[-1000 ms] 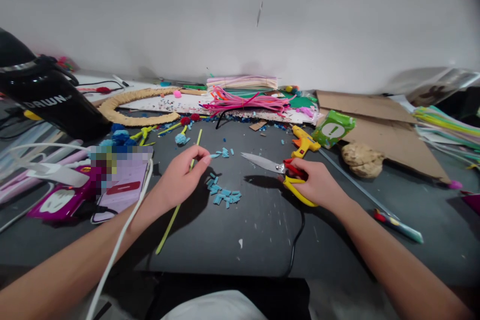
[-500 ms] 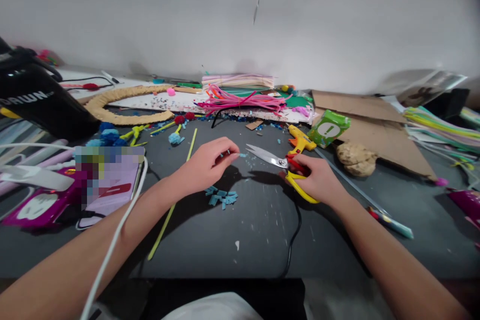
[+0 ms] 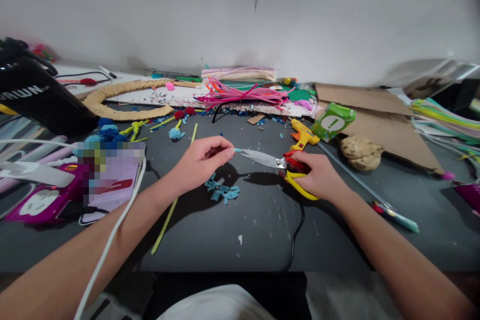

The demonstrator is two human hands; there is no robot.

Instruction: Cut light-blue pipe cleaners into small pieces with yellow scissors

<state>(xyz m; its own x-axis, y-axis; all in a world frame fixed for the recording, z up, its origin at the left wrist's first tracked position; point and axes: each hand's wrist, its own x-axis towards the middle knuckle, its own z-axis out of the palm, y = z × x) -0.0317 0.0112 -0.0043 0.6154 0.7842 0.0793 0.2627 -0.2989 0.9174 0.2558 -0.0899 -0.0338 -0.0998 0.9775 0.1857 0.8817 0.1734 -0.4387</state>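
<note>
My left hand [image 3: 204, 162] is closed in a pinch on a small light-blue piece [image 3: 237, 150], whose tip sticks out past the fingertips. The scissors [image 3: 262, 158], with red and yellow handles, are gripped in my right hand [image 3: 318, 175]. Their blade tips point left and meet the end of the blue piece; the blades look nearly together. Below my left hand lies a small pile of blue cut bits [image 3: 225, 192] on the dark table. A yellow-green pipe cleaner [image 3: 165, 227] runs under my left wrist.
A yellow glue gun [image 3: 303, 134] and a green packet [image 3: 333, 121] lie beyond my right hand. Pink pipe cleaners [image 3: 243, 96] are bundled at the back. On the left stand a black bottle [image 3: 41, 95] and a tan ring [image 3: 101, 107]. A white cable [image 3: 112, 245] crosses my left forearm.
The scissor blades have come together and now reach the blue piece at my left fingertips. The view has shifted slightly.
</note>
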